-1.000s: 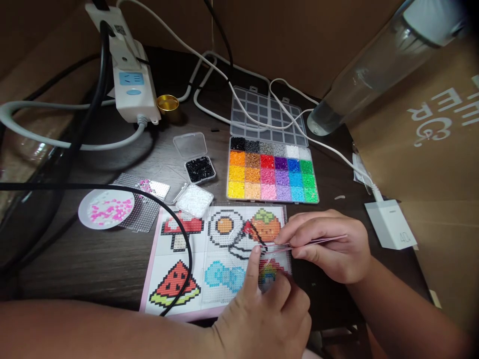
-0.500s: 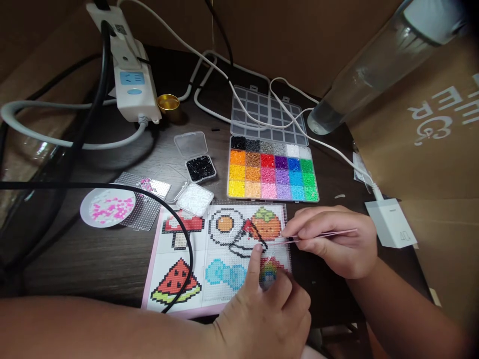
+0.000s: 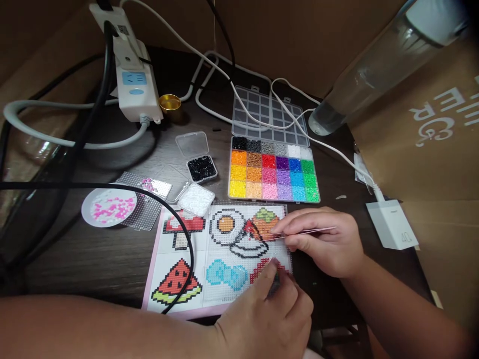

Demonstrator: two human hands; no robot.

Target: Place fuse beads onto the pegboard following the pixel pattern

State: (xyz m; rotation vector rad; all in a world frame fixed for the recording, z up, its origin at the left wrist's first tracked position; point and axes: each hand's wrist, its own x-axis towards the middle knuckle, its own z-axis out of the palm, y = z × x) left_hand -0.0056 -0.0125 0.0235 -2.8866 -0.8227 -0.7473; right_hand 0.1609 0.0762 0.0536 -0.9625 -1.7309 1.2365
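My right hand [image 3: 325, 242] pinches a pair of thin pink tweezers [image 3: 309, 232], whose tips reach over the orange persimmon-like bead figure. The clear pegboard [image 3: 224, 298] lies over a pattern sheet [image 3: 157, 267]. On the board, a black-outlined cake slice of beads [image 3: 249, 247] with red at its top sits beside a fried-egg figure [image 3: 225, 227]. My left hand [image 3: 267, 311] rests on the board's lower right, over a red bead figure [image 3: 262, 269]. Its fingers are curled together; a pale glint shows at the index fingertip, but what they hold, if anything, is hidden.
A many-coloured bead box [image 3: 275, 169] lies open behind the board. Nearer are small boxes of black beads [image 3: 202, 168] and white beads [image 3: 195, 199], and a dish of pink and white beads [image 3: 108, 205]. A black cable [image 3: 189, 239] crosses the sheet. A charger [image 3: 391, 224] stands right.
My left index finger has drawn back from the cake slice and curled towards my body. My right hand has shifted left with the tweezers, over the persimmon-like figure.
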